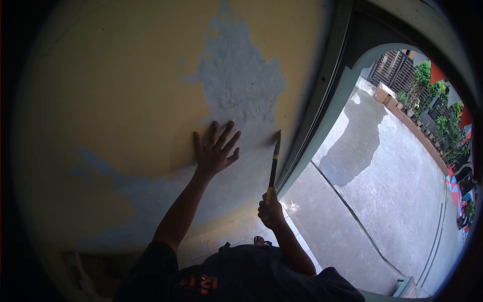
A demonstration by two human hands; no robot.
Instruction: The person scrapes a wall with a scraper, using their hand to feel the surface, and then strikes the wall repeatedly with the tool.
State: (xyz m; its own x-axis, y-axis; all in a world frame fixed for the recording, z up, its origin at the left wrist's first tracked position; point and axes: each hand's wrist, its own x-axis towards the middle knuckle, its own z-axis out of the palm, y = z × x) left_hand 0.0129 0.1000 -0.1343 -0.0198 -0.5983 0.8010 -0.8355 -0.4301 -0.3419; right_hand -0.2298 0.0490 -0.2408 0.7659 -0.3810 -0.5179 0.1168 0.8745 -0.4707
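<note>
My left hand [217,153] lies against the wall with its fingers spread, holding nothing. It rests near the lower edge of a bare grey patch [236,75] where the yellow paint [136,95] is gone. In my right hand [270,210] is a long thin tool [274,168] with a yellow-and-black handle, gripped near its lower end. Its narrow tip points up and touches or nearly touches the wall, right of the grey patch. What kind of head it has is too small to make out.
A dark door frame [327,90] runs close along the right of the tool. Beyond the opening lies a concrete yard [397,201] with a wet stain [354,146], plants [427,85] and a brown gate [395,68]. White floor tiles [246,231] show below the wall.
</note>
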